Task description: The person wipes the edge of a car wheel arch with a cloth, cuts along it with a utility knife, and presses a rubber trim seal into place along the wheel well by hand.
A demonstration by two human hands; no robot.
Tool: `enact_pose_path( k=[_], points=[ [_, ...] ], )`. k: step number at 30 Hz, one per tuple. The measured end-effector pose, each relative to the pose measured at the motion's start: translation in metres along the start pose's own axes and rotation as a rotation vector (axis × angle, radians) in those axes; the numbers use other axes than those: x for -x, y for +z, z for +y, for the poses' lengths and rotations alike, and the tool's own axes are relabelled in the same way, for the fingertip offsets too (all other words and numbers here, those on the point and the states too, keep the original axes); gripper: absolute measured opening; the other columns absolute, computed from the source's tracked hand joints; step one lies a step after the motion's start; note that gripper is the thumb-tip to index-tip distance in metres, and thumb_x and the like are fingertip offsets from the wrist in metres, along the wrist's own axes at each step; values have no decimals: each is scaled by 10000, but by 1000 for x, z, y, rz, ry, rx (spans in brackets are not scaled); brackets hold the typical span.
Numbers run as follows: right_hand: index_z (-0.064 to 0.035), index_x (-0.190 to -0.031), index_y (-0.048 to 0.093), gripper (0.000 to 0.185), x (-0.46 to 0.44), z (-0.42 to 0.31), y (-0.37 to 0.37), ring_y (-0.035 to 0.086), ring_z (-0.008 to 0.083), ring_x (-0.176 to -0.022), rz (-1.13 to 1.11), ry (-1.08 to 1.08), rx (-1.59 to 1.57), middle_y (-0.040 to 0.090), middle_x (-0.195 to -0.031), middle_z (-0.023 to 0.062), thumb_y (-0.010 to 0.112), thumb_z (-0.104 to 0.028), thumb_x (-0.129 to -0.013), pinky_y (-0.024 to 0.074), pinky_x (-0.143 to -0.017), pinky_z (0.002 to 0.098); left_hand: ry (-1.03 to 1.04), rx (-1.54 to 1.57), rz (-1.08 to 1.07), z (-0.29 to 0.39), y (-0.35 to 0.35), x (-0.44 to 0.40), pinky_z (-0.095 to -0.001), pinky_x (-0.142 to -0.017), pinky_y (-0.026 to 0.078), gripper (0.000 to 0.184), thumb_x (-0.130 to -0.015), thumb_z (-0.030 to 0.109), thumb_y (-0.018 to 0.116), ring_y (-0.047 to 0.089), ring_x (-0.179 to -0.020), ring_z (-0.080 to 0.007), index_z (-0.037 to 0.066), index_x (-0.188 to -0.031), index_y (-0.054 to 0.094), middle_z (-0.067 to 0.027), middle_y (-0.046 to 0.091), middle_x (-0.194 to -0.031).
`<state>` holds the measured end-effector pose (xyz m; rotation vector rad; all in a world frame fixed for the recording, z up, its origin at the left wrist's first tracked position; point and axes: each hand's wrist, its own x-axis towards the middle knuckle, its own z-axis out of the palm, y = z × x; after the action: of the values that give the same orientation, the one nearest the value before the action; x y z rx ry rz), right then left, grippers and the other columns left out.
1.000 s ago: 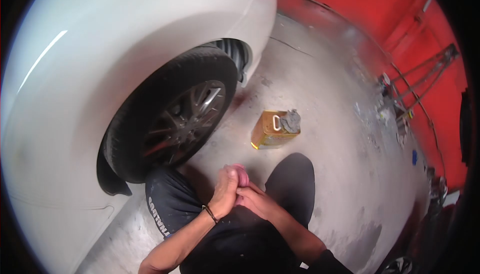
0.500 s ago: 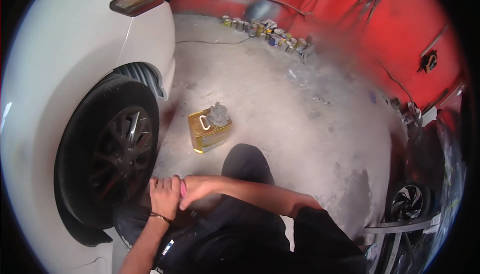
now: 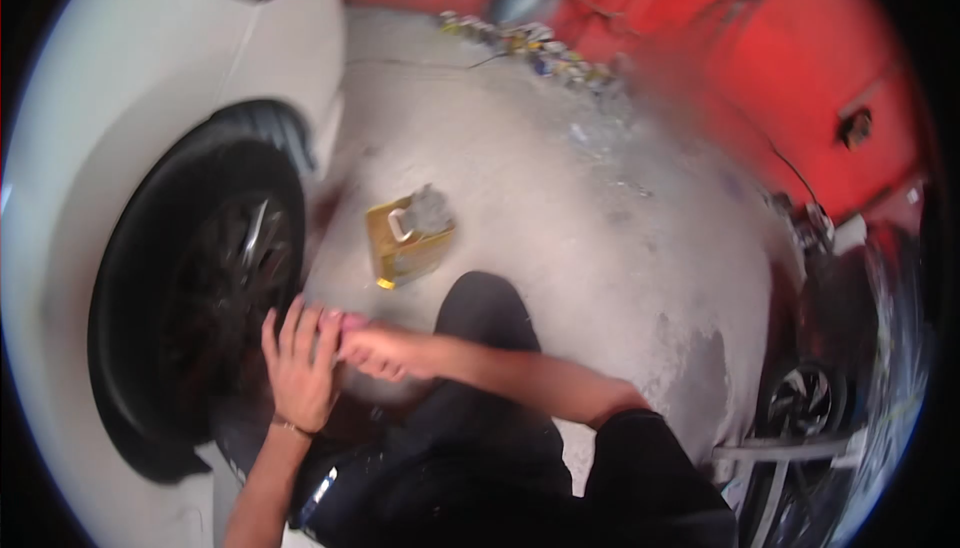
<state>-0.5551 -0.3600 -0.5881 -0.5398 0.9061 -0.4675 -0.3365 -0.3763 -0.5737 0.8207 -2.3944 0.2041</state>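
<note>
Wheel (image 3: 215,273) blocks left; tin (image 3: 412,256) ahead; floor (image 3: 600,278) rightward seemingly open.

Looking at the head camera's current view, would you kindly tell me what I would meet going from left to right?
The car's wheel → left hand → right hand → raised knee → dark spoked wheel.

Car body (image 3: 130,58) smooth, glossy; tyre (image 3: 125,318) matt rubber; can (image 3: 415,258) metal; wad (image 3: 431,210) rough (cloth or paper, unclear).
</note>
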Motion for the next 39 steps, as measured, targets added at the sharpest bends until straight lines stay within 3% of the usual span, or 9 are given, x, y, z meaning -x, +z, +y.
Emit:
enact_pose_path(
  k=[4, 6, 7, 14, 19, 26, 33, 36, 39],
  points=[
    [-216, -774, 502, 437, 19, -22, 3, 326, 87, -492, -463, 154, -7, 369, -614, -68, 687, -422, -1112, 236, -455, 294, 38, 125, -15, -2, -4, -15, -604, -1178, 483, 662, -938, 273, 756, 699, -1122, -341, 15, -1539, 649, -133, 693, -1138],
    [-88, -995, 753, 422, 37, -64, 32, 601, 170, -638, -22, 112, 946, 625, -752, -15, 824, -503, -1025, 466, -534, 367, 120, 110, 86, -13, 1, -28, -471, -964, 540, 416, -911, 216, 729, 698, -875, -262, 42, -1287, 759, -49, 658, -918],
    [-58, -1128, 801, 542, -3, -20, 1, 710, 278, -771, -82, -497, 818, 754, -871, 107, 869, -563, -944, 603, -729, 449, 132, 71, -3, -24, 8, -28, -456, -928, 537, 304, -896, 204, 734, 713, -822, -257, 66, -1166, 747, -43, 672, -851],
    [0, -906, 828, 410, -47, -28, -3, 786, 502, -870, 529, -273, 1798, 782, -846, 272, 776, -405, -950, 648, -784, 550, -117, -58, -541, -34, 57, -15, -464, -896, 564, 147, -844, 277, 832, 793, -726, -269, 146, -876, 772, -100, 780, -712],
    [-65, -823, 858, 348, -79, -31, -21, 825, 420, -844, 571, -452, 1977, 813, -854, 222, 814, -402, -897, 659, -771, 524, -329, -24, -676, -42, 72, -21, -453, -924, 608, 186, -861, 313, 874, 823, -826, -332, 150, -782, 836, -141, 827, -828],
    [-109, -829, 879, 297, -71, -78, -8, 842, 355, -826, 562, -495, 2257, 837, -858, 172, 817, -388, -908, 662, -744, 484, -550, 75, -796, -58, 46, -63, -464, -971, 670, 244, -921, 261, 806, 841, -1117, -354, 99, -1075, 903, -192, 865, -1165],
    [-131, -856, 868, 309, -67, -48, -15, 850, 341, -836, 749, -549, 2091, 831, -824, 159, 753, -394, -971, 659, -744, 488, -601, 57, -398, -39, 78, -25, -536, -921, 653, 166, -892, 282, 774, 839, -931, -422, 153, -833, 859, -212, 840, -917],
    [-110, -1173, 791, 308, -114, 57, -54, 825, 394, -958, 595, -215, 1992, 829, -1040, 179, 806, -314, -944, 654, -804, 516, -597, 211, -978, -19, 145, 35, -524, -996, 643, 444, -963, 334, 761, 829, -1135, -398, 32, -1278, 841, -282, 832, -1185],
    [-81, -1338, 678, 434, -98, 73, -41, 797, 447, -988, 627, -417, 1778, 807, -1088, 197, 820, -217, -952, 645, -842, 545, -636, 379, -1169, -30, 129, 42, -470, -1037, 633, 1299, -904, 517, 837, 776, -1253, -441, -285, -1681, 173, -344, 783, -1299]
  ],
)
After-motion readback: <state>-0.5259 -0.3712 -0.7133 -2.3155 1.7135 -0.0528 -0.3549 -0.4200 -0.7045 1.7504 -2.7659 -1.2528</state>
